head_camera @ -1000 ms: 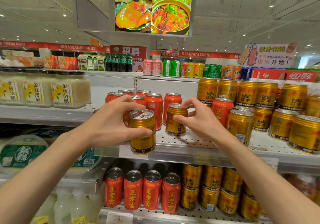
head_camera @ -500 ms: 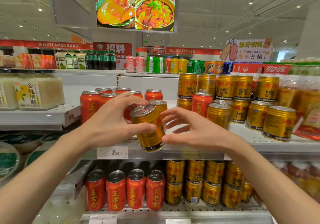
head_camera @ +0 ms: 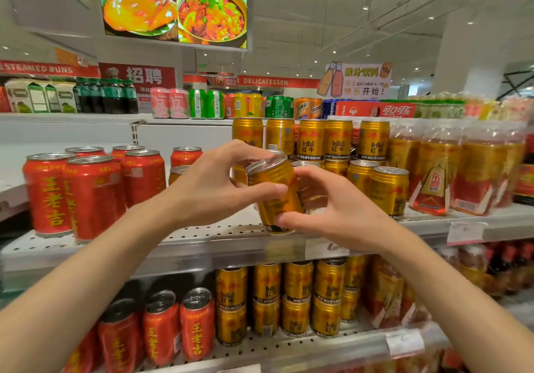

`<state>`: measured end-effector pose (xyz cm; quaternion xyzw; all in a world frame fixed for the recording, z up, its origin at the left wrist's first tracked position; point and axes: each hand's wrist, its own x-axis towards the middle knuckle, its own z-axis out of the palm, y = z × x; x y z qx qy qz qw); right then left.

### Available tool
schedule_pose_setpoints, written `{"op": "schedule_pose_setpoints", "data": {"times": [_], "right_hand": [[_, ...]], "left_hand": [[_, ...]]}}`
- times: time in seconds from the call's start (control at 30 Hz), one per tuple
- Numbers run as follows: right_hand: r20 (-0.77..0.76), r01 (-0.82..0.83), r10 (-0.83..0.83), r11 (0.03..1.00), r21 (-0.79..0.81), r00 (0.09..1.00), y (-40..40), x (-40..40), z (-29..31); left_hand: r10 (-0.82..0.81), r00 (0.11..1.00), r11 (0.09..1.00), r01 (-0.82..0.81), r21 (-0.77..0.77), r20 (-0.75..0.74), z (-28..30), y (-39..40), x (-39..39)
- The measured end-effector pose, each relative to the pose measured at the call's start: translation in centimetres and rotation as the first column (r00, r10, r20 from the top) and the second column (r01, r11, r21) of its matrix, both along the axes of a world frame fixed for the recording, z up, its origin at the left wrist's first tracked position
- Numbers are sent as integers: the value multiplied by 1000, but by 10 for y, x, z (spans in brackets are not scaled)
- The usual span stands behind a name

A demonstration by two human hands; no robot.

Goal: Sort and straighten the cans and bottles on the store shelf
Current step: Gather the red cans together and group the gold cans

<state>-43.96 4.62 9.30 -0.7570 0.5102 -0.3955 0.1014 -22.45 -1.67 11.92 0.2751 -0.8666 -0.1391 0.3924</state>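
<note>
A gold can point(head_camera: 276, 190), tilted to the right, hangs just above the front of the white perforated shelf point(head_camera: 202, 242). My left hand point(head_camera: 213, 187) grips it round the top, thumb across its front. My right hand point(head_camera: 338, 208) curls round its right side and bottom, fingers on the can. A block of gold cans point(head_camera: 323, 141) stands stacked behind and to the right. Red cans point(head_camera: 92, 193) stand in a group on the left of the same shelf. One more gold can point(head_camera: 177, 173) shows among the red ones, behind my left wrist.
Shrink-wrapped gold and red packs point(head_camera: 462, 170) fill the shelf's right end. The lower shelf holds red cans point(head_camera: 173, 326) and stacked gold cans point(head_camera: 289, 300). Mixed drink cans and bottles point(head_camera: 202, 104) line the top shelf. Price tags hang on the shelf edges.
My left hand carried the gold can to the right, toward the gold stack, and tilted it. My right hand left the other gold can and closed on this one. The view swung right.
</note>
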Motion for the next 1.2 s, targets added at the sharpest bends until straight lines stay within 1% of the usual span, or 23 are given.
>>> {"op": "schedule_pose_setpoints", "data": {"times": [0.07, 0.17, 0.23, 0.33, 0.37, 0.43, 0.57, 0.6, 0.67, 0.73, 0.83, 0.93, 1.03, 1.1, 1.2], "right_hand": [[1, 47, -47, 999, 9, 999, 9, -17, 2], [12, 145, -146, 989, 28, 989, 19, -44, -1], [25, 224, -225, 974, 35, 974, 20, -61, -6], [26, 346, -347, 938, 36, 938, 13, -74, -14], [24, 390, -391, 920, 40, 920, 8, -75, -17], [30, 452, -454, 890, 57, 890, -5, -76, -25], [50, 518, -525, 849, 108, 850, -24, -76, -36], [37, 541, -546, 836, 94, 837, -27, -74, -38], [5, 591, -592, 806, 15, 806, -29, -71, -40], [-2, 615, -617, 784, -78, 787, -32, -67, -43], [-22, 620, -632, 766, -168, 775, -36, -65, -47], [-100, 627, -645, 762, -161, 758, -37, -64, -43], [-101, 621, -629, 778, -100, 771, -33, -66, -39], [-90, 614, -624, 781, -113, 776, -30, -67, -38], [-66, 609, -629, 770, -191, 775, -24, -66, -36]], "left_hand": [[-13, 1000, 1000, 13, -8, -2, 4, -4, -14], [17, 998, 999, -20, -43, -61, 4, -14, -28], [52, 998, 994, -55, -99, -31, -3, -22, -36], [80, 992, 985, -64, -163, 95, -19, -33, -48], [84, 990, 983, -63, -171, 116, -24, -35, -52], [90, 989, 979, -68, -191, 113, -31, -38, -56], [98, 991, 974, -77, -214, 88, -36, -43, -58], [98, 991, 973, -76, -218, 93, -37, -43, -58], [95, 991, 973, -72, -219, 93, -38, -44, -58], [94, 992, 973, -74, -219, 83, -40, -44, -58], [86, 994, 975, -71, -211, 65, -42, -46, -58], [75, 997, 976, -66, -207, 35, -43, -45, -61], [79, 996, 974, -71, -214, 29, -46, -45, -62], [72, 997, 974, -63, -220, 33, -48, -45, -60], [68, 997, 971, -55, -233, 47, -48, -41, -51]]}}
